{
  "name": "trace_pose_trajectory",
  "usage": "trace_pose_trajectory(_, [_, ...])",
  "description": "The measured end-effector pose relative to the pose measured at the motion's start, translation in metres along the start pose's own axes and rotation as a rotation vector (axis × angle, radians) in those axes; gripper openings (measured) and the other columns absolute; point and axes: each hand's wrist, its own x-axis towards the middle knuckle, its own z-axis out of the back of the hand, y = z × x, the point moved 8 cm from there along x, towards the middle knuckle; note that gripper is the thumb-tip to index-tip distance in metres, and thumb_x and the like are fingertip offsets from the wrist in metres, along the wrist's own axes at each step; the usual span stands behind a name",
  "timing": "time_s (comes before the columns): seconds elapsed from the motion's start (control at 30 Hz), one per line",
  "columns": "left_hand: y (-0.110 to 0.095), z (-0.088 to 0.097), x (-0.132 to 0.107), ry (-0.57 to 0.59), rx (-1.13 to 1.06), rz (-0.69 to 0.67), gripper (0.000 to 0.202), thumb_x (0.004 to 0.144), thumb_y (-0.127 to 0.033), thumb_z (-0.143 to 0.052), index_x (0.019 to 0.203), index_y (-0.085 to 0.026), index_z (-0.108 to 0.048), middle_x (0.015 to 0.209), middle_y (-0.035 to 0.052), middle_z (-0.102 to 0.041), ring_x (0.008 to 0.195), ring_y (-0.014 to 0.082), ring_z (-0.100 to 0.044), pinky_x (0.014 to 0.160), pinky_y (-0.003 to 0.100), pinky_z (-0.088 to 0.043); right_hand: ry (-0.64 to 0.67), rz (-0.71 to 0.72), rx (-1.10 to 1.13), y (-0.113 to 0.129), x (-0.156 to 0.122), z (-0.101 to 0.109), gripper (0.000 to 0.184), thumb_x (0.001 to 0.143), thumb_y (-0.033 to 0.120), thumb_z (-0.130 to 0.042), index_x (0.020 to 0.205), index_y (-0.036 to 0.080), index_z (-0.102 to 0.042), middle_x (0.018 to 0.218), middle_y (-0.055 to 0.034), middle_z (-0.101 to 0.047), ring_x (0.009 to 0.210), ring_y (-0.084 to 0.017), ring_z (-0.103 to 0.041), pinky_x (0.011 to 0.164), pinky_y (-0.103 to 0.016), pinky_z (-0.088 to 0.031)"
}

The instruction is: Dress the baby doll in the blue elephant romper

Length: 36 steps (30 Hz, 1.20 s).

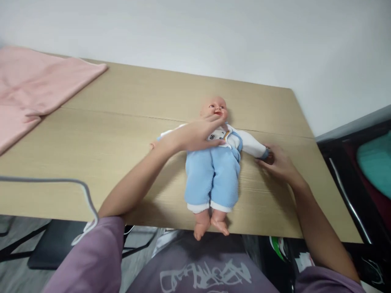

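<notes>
A baby doll [212,175] lies on its back on the wooden table [122,150], head toward the wall and bare feet at the near edge. It wears light-blue fleece trousers and a white top with blue trim. Across its chest, just below the chin, lies my left hand [203,132], fingers stretched out and slightly blurred, covering part of the top. At the doll's outstretched arm on the right, my right hand [279,162] pinches the sleeve cuff [265,154], mostly hiding the doll's hand there. The doll's other arm is partly behind my left wrist.
A pink blanket [45,81] spreads over the table's far left. A pale cable [45,179] crosses the lower left. Below the left of the table is a dark chair seat [55,244]. Dark furniture with a teal item [375,162] stands at the right, and a wall [195,36] rises behind.
</notes>
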Motion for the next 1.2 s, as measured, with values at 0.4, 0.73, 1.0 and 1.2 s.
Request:
trace_pose_trajectory(0.4, [-0.026,-0.044,0.061,0.062,-0.019,-0.236,0.029,0.117,-0.033,-0.054,0.127,-0.016,-0.075,0.123,0.0173,-0.081,0.110,0.0296,-0.074,0.099,0.040,-0.053,-0.313,0.072,0.548,0.038,0.045,0.013,0.071,0.075,0.065,-0.105,0.126,0.030,-0.069,0.129,-0.0093,-0.080,0.122,-0.030,-0.081,0.106,-0.043,-0.071])
trace_pose_trajectory(0.73, [-0.033,-0.031,0.029,-0.073,-0.011,-0.336,0.052,0.121,-0.061,-0.038,0.134,-0.033,-0.080,0.129,0.0134,-0.079,0.118,0.0328,-0.069,0.111,0.051,-0.045,-0.273,0.199,0.530,0.079,0.055,-0.044,0.047,0.090,0.069,-0.089,0.113,0.031,-0.075,0.125,-0.0102,-0.072,0.124,-0.033,-0.074,0.105,-0.047,-0.069])
trace_pose_trajectory(1.0, [-0.037,-0.019,0.037,-0.101,-0.342,-0.231,0.044,0.112,-0.065,-0.055,0.111,-0.028,-0.079,0.121,0.0159,-0.078,0.121,0.0343,-0.066,0.115,0.052,-0.046,-0.207,0.279,0.275,0.097,0.035,-0.048,0.056,0.108,0.077,-0.051,0.118,0.029,-0.079,0.134,-0.0156,-0.069,0.138,-0.043,-0.065,0.123,-0.066,-0.055])
trace_pose_trajectory(1.2, [-0.029,-0.023,0.045,-0.098,-0.697,-0.060,0.038,0.103,-0.059,-0.071,0.107,-0.022,-0.074,0.105,0.0084,-0.078,0.102,0.0260,-0.069,0.099,0.043,-0.054,-0.258,0.295,0.387,0.098,0.030,-0.057,0.042,0.103,0.070,-0.072,0.114,0.030,-0.075,0.130,-0.0141,-0.065,0.132,-0.039,-0.064,0.122,-0.062,-0.054])
